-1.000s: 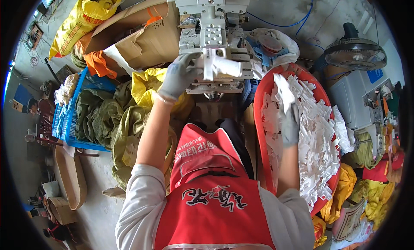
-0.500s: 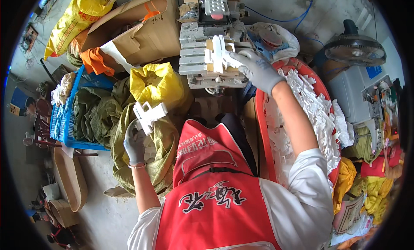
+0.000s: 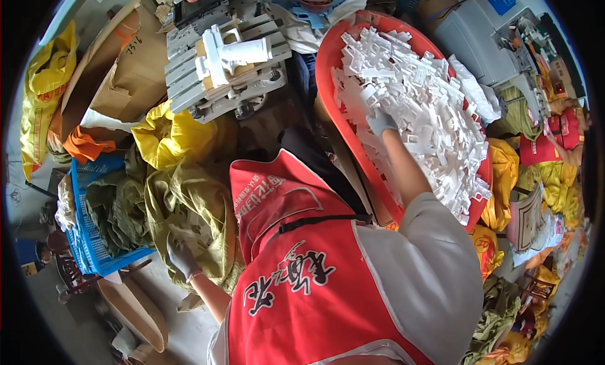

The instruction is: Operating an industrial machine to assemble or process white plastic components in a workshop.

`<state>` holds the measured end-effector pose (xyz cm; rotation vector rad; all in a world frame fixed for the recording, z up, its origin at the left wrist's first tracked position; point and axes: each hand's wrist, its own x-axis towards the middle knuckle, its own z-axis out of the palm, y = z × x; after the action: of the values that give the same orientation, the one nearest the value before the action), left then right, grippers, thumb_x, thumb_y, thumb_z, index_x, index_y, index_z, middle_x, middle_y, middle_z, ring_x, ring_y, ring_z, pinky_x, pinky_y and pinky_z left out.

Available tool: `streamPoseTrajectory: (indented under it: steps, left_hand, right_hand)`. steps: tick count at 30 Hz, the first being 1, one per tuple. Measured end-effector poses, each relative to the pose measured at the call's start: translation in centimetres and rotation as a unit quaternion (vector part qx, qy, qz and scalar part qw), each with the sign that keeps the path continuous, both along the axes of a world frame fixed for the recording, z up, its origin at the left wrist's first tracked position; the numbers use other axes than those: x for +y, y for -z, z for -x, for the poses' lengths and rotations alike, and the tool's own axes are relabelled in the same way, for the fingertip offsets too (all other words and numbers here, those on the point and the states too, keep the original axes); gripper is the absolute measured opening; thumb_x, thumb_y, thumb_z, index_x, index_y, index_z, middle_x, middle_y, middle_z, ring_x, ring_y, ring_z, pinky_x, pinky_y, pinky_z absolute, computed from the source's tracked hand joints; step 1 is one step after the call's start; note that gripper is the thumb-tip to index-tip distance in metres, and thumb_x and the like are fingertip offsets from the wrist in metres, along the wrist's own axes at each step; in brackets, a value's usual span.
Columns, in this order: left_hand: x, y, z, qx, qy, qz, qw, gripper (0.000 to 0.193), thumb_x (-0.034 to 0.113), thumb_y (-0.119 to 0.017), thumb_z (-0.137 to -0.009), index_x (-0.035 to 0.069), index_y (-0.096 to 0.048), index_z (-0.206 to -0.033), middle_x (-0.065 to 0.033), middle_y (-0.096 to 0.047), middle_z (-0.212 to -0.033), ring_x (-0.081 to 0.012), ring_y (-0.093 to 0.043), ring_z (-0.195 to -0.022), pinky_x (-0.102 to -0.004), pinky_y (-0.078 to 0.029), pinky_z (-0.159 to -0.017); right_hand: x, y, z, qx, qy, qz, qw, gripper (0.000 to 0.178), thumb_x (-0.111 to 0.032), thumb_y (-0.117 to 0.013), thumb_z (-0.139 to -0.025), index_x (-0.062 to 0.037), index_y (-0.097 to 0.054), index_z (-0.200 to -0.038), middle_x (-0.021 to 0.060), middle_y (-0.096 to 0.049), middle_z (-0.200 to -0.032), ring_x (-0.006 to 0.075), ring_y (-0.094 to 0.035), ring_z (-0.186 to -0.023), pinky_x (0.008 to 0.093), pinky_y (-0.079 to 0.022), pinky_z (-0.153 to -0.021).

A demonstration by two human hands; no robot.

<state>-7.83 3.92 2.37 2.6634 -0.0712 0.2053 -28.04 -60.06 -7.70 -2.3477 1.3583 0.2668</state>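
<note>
My right hand, in a grey glove, reaches into a heap of white plastic parts. Its fingertips touch the parts and are partly hidden among them, so I cannot tell whether it grips one. The heap fills a big red tub to my right. On my left, my gloved left hand hangs low over the mouth of an olive woven sack, fingers stretched down and no part visible in them. Whitish pieces show inside that sack. A white gun-shaped plastic part lies on the slotted machine bed ahead.
Left of the olive sack stands a blue crate holding dark green cloth. A yellow sack and a cardboard box are beyond it. A grey cabinet stands behind the tub. Another person in red is at the far right.
My right hand has left the part on the machine and moved into the tub. My left hand has lowered over the sack, and the white part it held is gone from it. The view has turned right.
</note>
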Motion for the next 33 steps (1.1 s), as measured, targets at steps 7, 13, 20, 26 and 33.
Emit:
streamPoseTrajectory:
  steps: [7, 13, 20, 26, 33]
  left_hand:
    - [-8.6, -1.4, -0.4, 0.016, 0.213, 0.007, 0.977, 0.027, 0.012, -0.056, -0.085, 0.000, -0.062, -0.108, -0.0175, -0.064, -0.105, -0.0322, -0.061, -0.096, -0.0384, -0.047, -0.085]
    - [-7.2, -2.0, 0.1, 0.021, 0.179, 0.023, 0.983, 0.025, 0.013, -0.057, -0.086, 0.001, -0.063, -0.106, -0.0169, -0.065, -0.102, -0.0324, -0.062, -0.094, -0.0382, -0.048, -0.084]
    - [-11.9, -4.0, -1.7, -0.004, 0.222, 0.075, 0.972, 0.023, 0.011, -0.057, -0.084, 0.001, -0.064, -0.104, -0.0174, -0.066, -0.099, -0.0321, -0.063, -0.090, -0.0368, -0.049, -0.081]
    - [-16.6, -8.7, -3.3, -0.100, 0.283, 0.109, 0.948, 0.024, 0.007, -0.058, -0.084, 0.001, -0.063, -0.107, -0.0164, -0.065, -0.101, -0.0318, -0.063, -0.093, -0.0364, -0.049, -0.083]
    - [-22.1, -14.0, -6.7, -0.186, 0.304, 0.135, 0.925, 0.027, 0.010, -0.062, -0.082, 0.002, -0.063, -0.108, -0.0161, -0.064, -0.104, -0.0316, -0.060, -0.100, -0.0369, -0.047, -0.088]
  right_hand:
    - [0.7, 6.8, -1.0, 0.057, 0.107, 0.104, 0.987, 0.075, -0.025, -0.060, -0.082, -0.0238, -0.020, -0.146, 0.0177, -0.047, -0.132, 0.0337, -0.056, -0.108, 0.0424, -0.047, -0.089]
    - [0.6, 3.1, 3.0, 0.035, -0.012, 0.107, 0.994, 0.080, -0.044, -0.062, -0.078, -0.0276, -0.023, -0.145, 0.0222, -0.047, -0.132, 0.0389, -0.050, -0.117, 0.0467, -0.041, -0.097]
    - [2.2, -2.8, 6.2, 0.184, -0.038, 0.016, 0.982, 0.073, -0.055, -0.050, -0.082, -0.0190, -0.029, -0.142, 0.0215, -0.050, -0.129, 0.0343, -0.055, -0.113, 0.0474, -0.045, -0.089]
    - [0.5, 1.7, 8.6, -0.210, -0.001, 0.125, 0.970, 0.047, -0.037, -0.041, -0.095, -0.0108, -0.040, -0.135, 0.0211, -0.055, -0.121, 0.0325, -0.056, -0.110, 0.0436, -0.047, -0.087]
    - [4.9, 0.4, 6.8, -0.590, 0.232, -0.322, 0.704, 0.048, -0.044, -0.047, -0.095, -0.0088, -0.048, -0.127, 0.0042, -0.056, -0.102, 0.0135, -0.055, -0.069, 0.0277, -0.044, -0.059]
